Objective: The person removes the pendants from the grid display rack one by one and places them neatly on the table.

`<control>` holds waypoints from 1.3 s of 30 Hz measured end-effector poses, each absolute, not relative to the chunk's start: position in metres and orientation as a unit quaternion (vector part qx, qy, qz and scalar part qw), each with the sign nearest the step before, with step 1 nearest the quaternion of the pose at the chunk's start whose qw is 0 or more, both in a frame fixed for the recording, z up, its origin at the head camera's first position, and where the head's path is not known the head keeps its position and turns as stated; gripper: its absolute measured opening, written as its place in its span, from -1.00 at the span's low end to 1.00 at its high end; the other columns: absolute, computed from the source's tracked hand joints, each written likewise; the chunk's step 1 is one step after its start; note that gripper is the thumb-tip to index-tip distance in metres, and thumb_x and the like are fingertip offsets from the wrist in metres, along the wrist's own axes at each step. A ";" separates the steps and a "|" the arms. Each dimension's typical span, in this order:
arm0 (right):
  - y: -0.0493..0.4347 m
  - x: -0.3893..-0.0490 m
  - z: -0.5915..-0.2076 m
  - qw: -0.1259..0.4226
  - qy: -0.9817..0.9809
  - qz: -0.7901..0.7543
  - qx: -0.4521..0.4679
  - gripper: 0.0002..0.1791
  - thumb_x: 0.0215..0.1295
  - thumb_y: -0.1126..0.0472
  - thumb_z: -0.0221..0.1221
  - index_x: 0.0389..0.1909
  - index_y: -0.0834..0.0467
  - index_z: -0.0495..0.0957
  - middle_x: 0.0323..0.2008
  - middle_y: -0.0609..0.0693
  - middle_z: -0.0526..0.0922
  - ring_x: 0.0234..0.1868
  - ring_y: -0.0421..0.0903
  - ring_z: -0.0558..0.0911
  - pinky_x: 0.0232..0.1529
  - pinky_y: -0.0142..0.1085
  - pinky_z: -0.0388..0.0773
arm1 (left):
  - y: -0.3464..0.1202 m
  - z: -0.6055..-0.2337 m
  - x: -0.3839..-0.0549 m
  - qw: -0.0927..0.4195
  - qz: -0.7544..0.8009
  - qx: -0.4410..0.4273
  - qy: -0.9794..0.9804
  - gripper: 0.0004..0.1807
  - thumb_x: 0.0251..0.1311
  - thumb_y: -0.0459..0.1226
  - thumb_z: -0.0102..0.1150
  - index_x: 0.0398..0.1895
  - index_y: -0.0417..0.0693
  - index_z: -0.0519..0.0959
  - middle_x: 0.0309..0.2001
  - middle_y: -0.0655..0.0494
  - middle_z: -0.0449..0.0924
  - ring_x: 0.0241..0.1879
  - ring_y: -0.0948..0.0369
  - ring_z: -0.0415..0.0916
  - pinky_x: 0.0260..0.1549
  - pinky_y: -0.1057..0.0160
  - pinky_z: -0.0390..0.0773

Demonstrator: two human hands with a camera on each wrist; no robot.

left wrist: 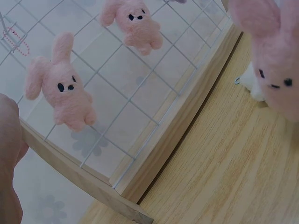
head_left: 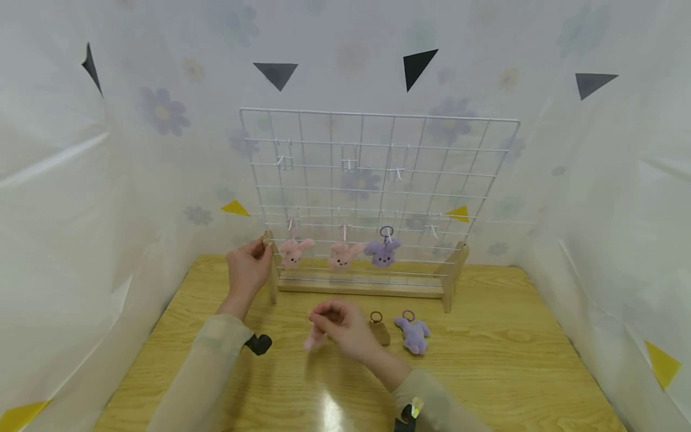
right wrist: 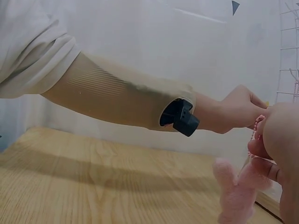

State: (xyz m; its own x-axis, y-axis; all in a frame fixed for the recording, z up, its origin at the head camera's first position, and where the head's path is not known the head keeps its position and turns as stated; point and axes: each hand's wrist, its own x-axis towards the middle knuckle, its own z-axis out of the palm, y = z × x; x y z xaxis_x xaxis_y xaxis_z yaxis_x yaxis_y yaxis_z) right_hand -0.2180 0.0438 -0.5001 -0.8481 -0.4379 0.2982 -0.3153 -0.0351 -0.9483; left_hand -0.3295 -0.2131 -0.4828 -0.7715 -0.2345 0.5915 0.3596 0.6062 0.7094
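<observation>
Our left hand [head_left: 248, 270] grips the wooden stand [head_left: 356, 289] by its left upright [head_left: 273, 279]; our right hand [head_left: 349, 331] pinches a pink plush bunny [right wrist: 237, 196] near its beaded chain [right wrist: 256, 126], above the table [head_left: 486, 360] in front of the wire grid [head_left: 361, 144]. A loose pinch could drop the bunny; a tug on the upright could set the hung plushes [head_left: 342, 257] swinging.

A wood-grain tabletop [head_left: 502, 360] catches a glare [head_left: 330, 411] at its near edge; the far wall [head_left: 335, 30] bears pale flower prints and dark triangles [head_left: 417, 67], with whitish sheeting [head_left: 59, 240] left and right.
</observation>
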 end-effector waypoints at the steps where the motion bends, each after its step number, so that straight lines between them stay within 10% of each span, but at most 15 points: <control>1: 0.042 -0.218 -0.502 0.044 0.693 -0.665 -0.274 -0.88 0.51 0.36 0.26 -0.09 0.36 0.69 -0.21 0.15 0.77 -0.31 0.11 0.75 -0.25 -0.14 0.77 | -0.213 -0.483 -0.330 0.336 -0.441 -0.038 -0.831 -0.73 0.39 -0.34 0.35 0.03 -0.37 0.74 -0.24 -0.26 0.78 -0.32 -0.04 0.80 -0.36 0.09 0.77; 18: 0.021 -0.224 -0.522 0.062 0.712 -0.651 -0.258 -0.84 0.53 0.31 0.26 -0.10 0.37 0.70 -0.20 0.19 0.77 -0.26 0.03 0.75 -0.21 -0.27 0.74 | -0.213 -0.485 -0.332 0.333 -0.447 -0.034 -0.829 -0.74 0.38 -0.35 0.36 0.02 -0.37 0.74 -0.25 -0.27 0.78 -0.34 -0.03 0.80 -0.43 0.52 0.62; 39: 0.018 -0.266 -0.533 0.046 0.763 -0.604 -0.226 -0.89 0.52 0.35 0.26 -0.13 0.32 0.73 -0.25 0.11 0.77 -0.28 -0.04 0.73 -0.26 -0.19 0.74 | -0.215 -0.485 -0.334 0.339 -0.452 -0.037 -0.824 -0.75 0.35 -0.37 0.37 -0.01 -0.39 0.75 -0.26 -0.27 0.78 -0.35 -0.05 0.80 -0.42 0.36 0.72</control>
State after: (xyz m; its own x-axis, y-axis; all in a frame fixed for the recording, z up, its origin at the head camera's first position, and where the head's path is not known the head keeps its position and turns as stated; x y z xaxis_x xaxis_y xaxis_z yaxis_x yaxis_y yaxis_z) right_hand -0.2663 0.0184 -0.5331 -0.8935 -0.4007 0.2030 -0.2894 0.1680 -0.9423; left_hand -0.3337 -0.2145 -0.4851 -0.7673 -0.2459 0.5923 0.3668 0.5894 0.7198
